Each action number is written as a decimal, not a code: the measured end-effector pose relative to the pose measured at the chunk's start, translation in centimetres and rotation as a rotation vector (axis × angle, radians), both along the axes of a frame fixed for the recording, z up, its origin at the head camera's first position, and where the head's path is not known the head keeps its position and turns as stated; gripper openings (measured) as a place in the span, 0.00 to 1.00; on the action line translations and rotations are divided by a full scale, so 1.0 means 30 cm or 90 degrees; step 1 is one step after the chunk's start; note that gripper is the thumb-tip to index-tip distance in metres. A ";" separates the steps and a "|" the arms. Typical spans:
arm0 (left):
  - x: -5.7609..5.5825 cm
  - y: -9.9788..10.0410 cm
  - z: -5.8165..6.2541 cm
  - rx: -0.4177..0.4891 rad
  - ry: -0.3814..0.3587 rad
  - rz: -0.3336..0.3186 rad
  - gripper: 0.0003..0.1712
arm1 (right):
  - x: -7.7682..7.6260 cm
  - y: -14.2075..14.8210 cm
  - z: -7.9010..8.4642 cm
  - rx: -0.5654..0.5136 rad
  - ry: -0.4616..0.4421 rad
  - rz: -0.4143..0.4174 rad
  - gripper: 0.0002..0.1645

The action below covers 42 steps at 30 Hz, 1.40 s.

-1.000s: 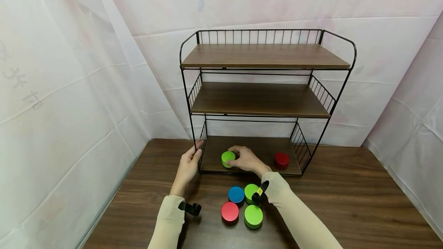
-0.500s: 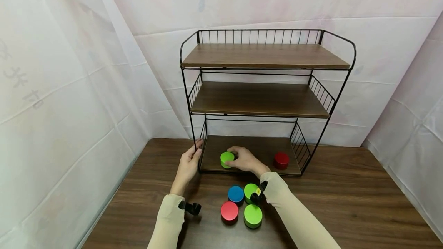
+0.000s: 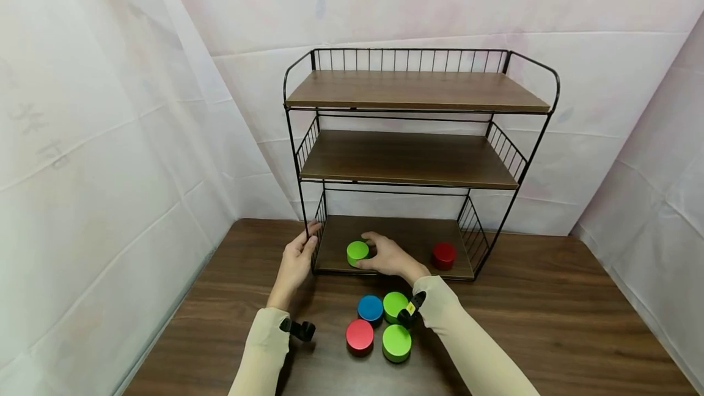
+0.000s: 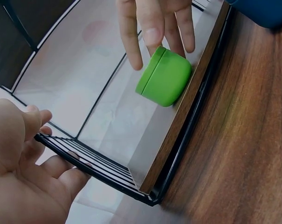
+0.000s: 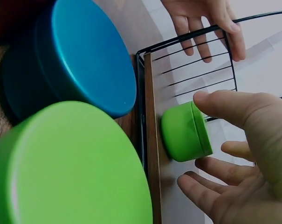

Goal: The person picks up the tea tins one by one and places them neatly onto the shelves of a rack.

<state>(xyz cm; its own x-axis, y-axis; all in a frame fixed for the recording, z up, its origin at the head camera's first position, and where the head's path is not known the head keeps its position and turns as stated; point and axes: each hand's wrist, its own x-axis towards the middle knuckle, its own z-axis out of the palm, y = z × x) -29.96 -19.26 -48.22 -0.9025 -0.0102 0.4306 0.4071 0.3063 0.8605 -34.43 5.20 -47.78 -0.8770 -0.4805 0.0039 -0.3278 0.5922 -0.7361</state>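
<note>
A small green round lidded tin point(image 3: 357, 253) stands upright on the bottom board of a three-tier shelf rack point(image 3: 409, 156), towards its left end. My right hand point(image 3: 389, 256) is beside it with fingers spread and thumb apart. In the right wrist view the thumb and fingertips of that hand point(image 5: 252, 144) lie loosely around the tin point(image 5: 185, 131), with gaps visible below it. My left hand point(image 3: 294, 261) holds the rack's lower left side frame; in the left wrist view its fingers point(image 4: 71, 175) curl around the black wire rail point(image 4: 94, 171).
A red tin point(image 3: 443, 255) stands at the right of the bottom shelf. Before the rack, on the wooden table point(image 3: 566, 316), sit a blue tin point(image 3: 370, 308), a red-pink tin point(image 3: 360, 336) and two green tins, one nearer point(image 3: 396, 342). White cloth point(image 3: 137, 139) hangs around.
The green tin has slid slightly left on the bottom shelf, and my right fingers have loosened from it. My left hand stays on the rack. The head view has shifted slightly.
</note>
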 end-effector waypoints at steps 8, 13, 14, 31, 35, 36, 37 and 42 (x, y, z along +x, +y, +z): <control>-0.029 -0.024 -0.045 -0.015 0.010 -0.003 0.21 | 0.054 0.027 0.042 0.011 -0.004 0.007 0.47; -0.028 -0.027 -0.049 -0.023 0.005 -0.002 0.21 | 0.087 0.049 0.055 0.023 0.015 0.000 0.45; -0.028 -0.029 -0.049 -0.026 0.001 0.000 0.22 | 0.094 0.053 0.057 0.022 0.016 -0.001 0.45; -0.025 -0.030 -0.045 -0.027 -0.035 -0.004 0.21 | 0.247 0.125 0.082 -0.066 0.048 0.010 0.43; -0.032 -0.030 -0.046 -0.023 -0.031 -0.009 0.21 | 0.274 0.137 0.072 -0.123 0.052 0.014 0.41; -0.034 -0.029 -0.047 -0.020 -0.028 -0.013 0.22 | 0.282 0.142 0.069 -0.133 0.055 0.016 0.41; -0.036 -0.028 -0.049 -0.016 -0.031 -0.016 0.22 | 0.289 0.148 0.066 -0.140 0.059 0.016 0.41; -0.039 -0.027 -0.049 -0.024 -0.039 -0.018 0.22 | 0.327 0.180 0.044 -0.162 0.078 0.001 0.38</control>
<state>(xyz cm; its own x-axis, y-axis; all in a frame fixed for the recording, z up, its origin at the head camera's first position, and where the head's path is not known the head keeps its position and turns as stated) -31.14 -20.06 -49.68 -0.9267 0.0307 0.3746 0.3633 0.3281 0.8720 -24.62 10.61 -46.46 -0.8618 -0.4519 0.2305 -0.4245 0.3933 -0.8156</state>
